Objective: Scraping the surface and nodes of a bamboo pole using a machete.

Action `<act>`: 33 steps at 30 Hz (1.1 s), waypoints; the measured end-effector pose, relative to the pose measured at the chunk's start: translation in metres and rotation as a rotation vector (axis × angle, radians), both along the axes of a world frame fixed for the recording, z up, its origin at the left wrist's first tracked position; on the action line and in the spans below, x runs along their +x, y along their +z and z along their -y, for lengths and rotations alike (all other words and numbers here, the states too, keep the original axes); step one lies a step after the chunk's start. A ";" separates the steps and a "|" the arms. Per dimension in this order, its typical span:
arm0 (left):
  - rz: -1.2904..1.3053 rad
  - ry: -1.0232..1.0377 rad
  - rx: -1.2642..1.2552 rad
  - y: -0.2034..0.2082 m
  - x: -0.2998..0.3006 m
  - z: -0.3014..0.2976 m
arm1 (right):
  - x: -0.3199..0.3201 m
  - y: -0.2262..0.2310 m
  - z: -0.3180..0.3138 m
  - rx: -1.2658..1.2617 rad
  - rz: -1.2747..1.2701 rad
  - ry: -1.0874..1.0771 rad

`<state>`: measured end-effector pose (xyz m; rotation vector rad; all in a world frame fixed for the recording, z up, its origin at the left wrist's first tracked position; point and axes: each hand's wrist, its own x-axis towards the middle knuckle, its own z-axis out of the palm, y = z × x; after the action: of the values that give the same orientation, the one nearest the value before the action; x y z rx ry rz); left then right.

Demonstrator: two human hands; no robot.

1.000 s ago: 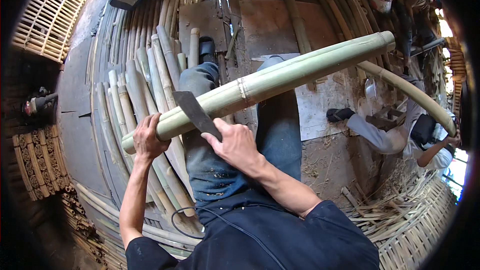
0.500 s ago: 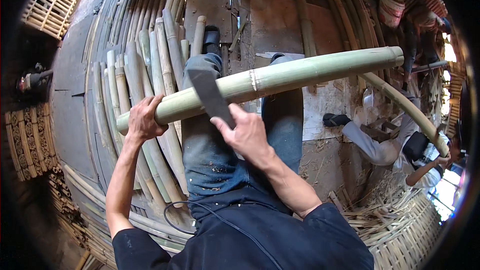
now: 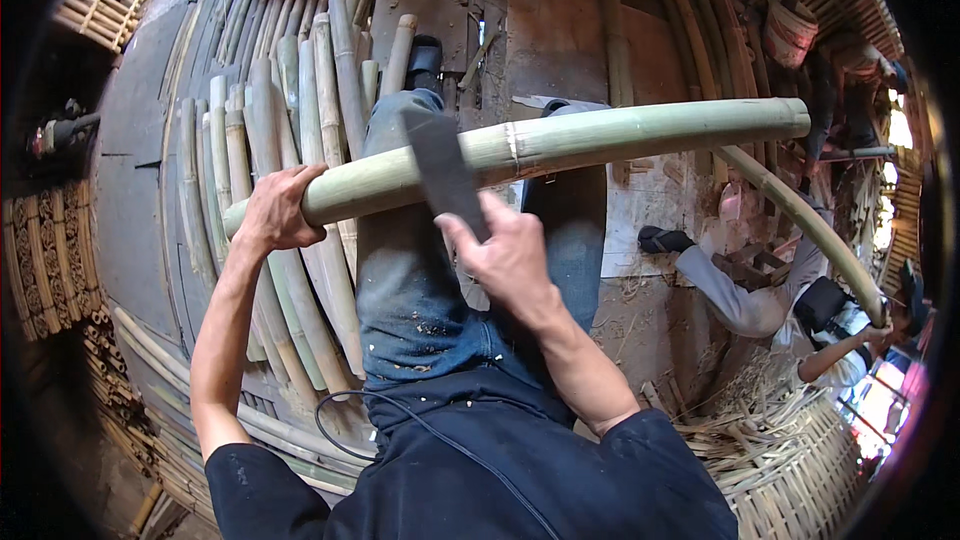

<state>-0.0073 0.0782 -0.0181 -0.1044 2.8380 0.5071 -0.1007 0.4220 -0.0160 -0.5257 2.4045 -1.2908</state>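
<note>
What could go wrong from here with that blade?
The knife in the right hand might slip toward the bare left hand, which grips the bamboo pole near its left end. The blade also crosses above the jeans, so a stray stroke may catch them. The pole's right end, unheld, could swing.

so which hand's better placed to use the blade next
Probably the right hand: it grips the blade, which crosses the bamboo pole, while the left hand holds the pole near its left end.
</note>
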 end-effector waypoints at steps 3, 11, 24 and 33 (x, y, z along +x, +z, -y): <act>0.071 0.032 0.036 -0.001 0.004 0.004 | -0.006 0.011 -0.007 -0.005 0.055 -0.034; 0.052 -0.030 0.076 0.007 -0.017 0.005 | -0.059 0.039 -0.069 0.036 -0.084 -0.446; 0.172 -0.027 0.357 0.016 -0.035 0.014 | -0.070 0.040 -0.077 0.132 -0.143 -0.545; 0.231 -0.026 0.373 0.008 -0.037 0.021 | 0.003 0.003 0.012 0.035 0.023 0.087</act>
<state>-0.0446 0.0573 -0.0102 -0.0508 2.4715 0.9409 -0.0977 0.4098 -0.0135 -0.5952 2.3535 -1.2089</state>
